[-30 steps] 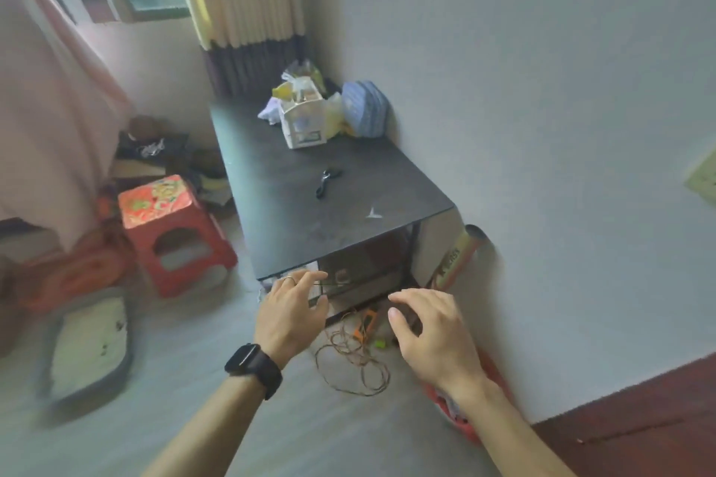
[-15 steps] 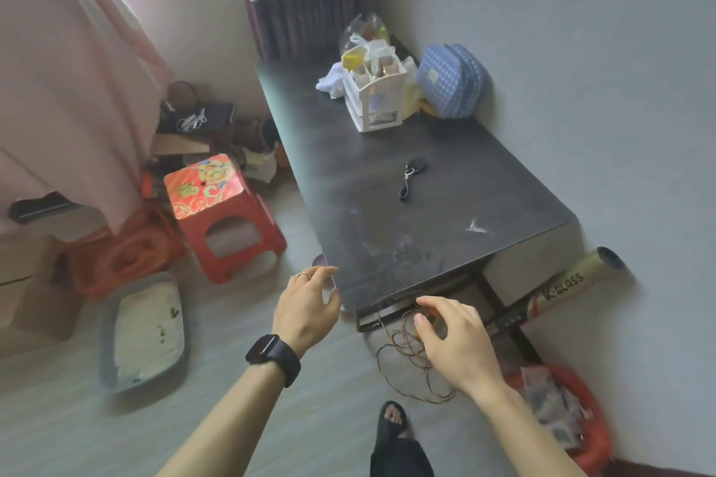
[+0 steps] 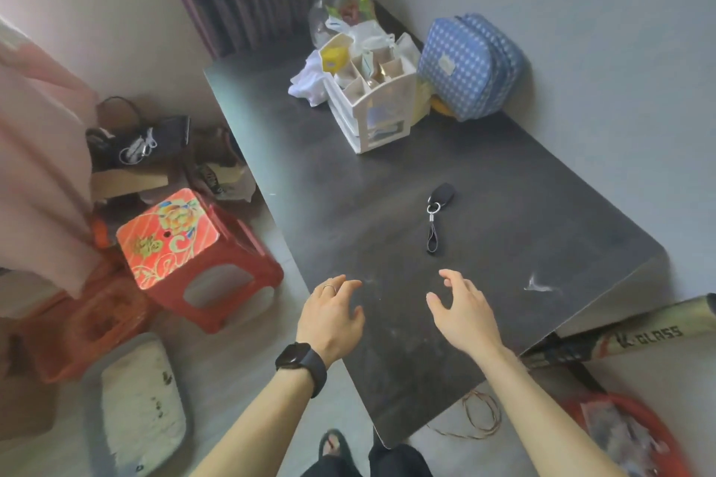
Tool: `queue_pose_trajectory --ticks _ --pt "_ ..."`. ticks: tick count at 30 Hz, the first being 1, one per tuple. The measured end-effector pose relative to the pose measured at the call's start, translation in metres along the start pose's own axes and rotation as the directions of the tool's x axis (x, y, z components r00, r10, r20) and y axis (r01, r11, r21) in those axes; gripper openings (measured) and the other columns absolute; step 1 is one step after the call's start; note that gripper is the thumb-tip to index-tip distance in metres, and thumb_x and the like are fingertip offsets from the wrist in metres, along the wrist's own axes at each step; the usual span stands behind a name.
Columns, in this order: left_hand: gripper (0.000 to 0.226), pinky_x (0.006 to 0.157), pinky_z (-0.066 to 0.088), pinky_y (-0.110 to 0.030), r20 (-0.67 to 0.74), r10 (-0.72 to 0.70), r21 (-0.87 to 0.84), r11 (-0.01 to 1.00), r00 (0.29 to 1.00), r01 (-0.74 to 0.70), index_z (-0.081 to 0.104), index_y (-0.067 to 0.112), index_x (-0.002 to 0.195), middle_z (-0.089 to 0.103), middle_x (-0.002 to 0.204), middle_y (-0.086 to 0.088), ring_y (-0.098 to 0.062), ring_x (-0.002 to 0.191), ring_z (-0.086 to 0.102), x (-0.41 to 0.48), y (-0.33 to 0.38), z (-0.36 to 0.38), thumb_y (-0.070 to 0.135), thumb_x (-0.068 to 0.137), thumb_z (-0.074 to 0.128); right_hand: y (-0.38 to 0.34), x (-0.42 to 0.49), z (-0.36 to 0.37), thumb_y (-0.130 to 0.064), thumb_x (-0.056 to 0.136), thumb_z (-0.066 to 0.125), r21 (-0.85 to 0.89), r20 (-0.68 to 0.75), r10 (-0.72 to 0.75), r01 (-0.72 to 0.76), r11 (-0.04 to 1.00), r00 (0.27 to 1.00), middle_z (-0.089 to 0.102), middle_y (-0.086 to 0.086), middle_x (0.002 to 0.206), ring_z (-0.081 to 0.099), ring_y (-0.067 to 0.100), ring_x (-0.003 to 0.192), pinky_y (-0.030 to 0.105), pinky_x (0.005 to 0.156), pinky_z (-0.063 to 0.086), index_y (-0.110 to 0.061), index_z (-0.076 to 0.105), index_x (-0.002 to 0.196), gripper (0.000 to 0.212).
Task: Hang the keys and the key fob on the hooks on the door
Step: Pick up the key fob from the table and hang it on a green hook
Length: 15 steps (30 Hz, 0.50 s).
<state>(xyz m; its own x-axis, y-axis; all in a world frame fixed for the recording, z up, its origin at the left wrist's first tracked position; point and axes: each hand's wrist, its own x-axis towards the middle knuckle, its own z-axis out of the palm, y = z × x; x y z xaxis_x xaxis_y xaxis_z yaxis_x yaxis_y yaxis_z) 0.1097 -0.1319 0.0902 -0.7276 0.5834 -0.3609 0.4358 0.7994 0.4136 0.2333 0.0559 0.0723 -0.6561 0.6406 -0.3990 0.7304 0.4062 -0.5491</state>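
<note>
A black key fob (image 3: pixel 440 194) with a metal ring and a dark strap loop lies on the dark table (image 3: pixel 523 205), near its middle. My right hand (image 3: pixel 461 308) hovers over the table's near part, fingers spread, a short way below the fob's strap. My left hand (image 3: pixel 329 316), with a ring and a black watch on the wrist, is held over the table's left edge, fingers apart. Neither hand holds anything. No door, hooks or other keys are in view.
A white organiser (image 3: pixel 374 105), plastic bags and a blue dotted pouch (image 3: pixel 470 64) stand at the table's far end. A red stool (image 3: pixel 193 256) is left of the table. A rolled tube (image 3: pixel 627 333), a red basket (image 3: pixel 639 434) and a cord (image 3: pixel 480 414) lie at the near right.
I have come closer to the table and look down on it more steeply. Both hands have moved forward from beside the near edge to above the tabletop, towards the key fob.
</note>
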Motion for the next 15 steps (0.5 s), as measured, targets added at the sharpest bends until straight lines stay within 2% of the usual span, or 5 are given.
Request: queue_pose_trajectory --ticks 3,8,12,15 --pt "0.052 0.12 0.026 -0.04 0.072 0.038 0.049 0.998 0.997 -0.042 0.042 0.026 0.147 0.038 0.158 -0.006 -0.028 0.149 0.028 0.053 -0.008 0.005 0.031 0.096 0.05 -0.007 0.044 0.008 -0.039 0.095 0.05 -0.01 -0.004 0.071 -0.071 0.997 0.997 0.048 0.001 0.146 0.048 0.027 0.127 0.04 0.091 0.045 -0.029 0.037 0.144 0.051" --pt "0.06 0.124 0.007 -0.056 0.202 0.116 0.137 0.98 0.972 -0.145 0.024 0.035 0.155 0.011 0.169 -0.002 -0.028 0.156 0.002 0.134 -0.012 0.026 0.041 0.099 0.043 -0.007 0.098 0.028 -0.038 0.097 0.046 -0.09 -0.02 0.154 -0.155 0.984 0.988 0.04 -0.003 0.148 0.044 0.025 0.127 0.037 0.079 0.045 -0.034 0.034 0.147 0.051" --pt "0.062 0.118 -0.005 -0.067 0.266 0.188 0.241 0.937 0.945 -0.254 0.01 0.043 0.156 -0.004 0.17 0.004 -0.028 0.155 -0.012 0.175 -0.022 0.043 0.054 0.099 0.033 -0.006 0.117 0.05 -0.04 0.097 0.048 -0.191 -0.071 0.209 -0.219 0.957 0.975 0.04 -0.006 0.142 0.04 0.024 0.123 0.037 0.077 0.053 -0.033 0.044 0.14 0.044" --pt "0.064 0.115 -0.01 -0.072 0.307 0.193 0.283 0.916 0.932 -0.283 -0.003 0.05 0.154 -0.015 0.168 0.011 -0.026 0.154 -0.02 0.185 -0.036 0.053 0.063 0.098 0.025 -0.009 0.122 0.064 -0.038 0.095 0.054 -0.196 -0.147 0.229 -0.256 0.947 0.962 0.041 -0.003 0.139 0.043 0.027 0.117 0.038 0.081 0.053 -0.029 0.049 0.136 0.042"
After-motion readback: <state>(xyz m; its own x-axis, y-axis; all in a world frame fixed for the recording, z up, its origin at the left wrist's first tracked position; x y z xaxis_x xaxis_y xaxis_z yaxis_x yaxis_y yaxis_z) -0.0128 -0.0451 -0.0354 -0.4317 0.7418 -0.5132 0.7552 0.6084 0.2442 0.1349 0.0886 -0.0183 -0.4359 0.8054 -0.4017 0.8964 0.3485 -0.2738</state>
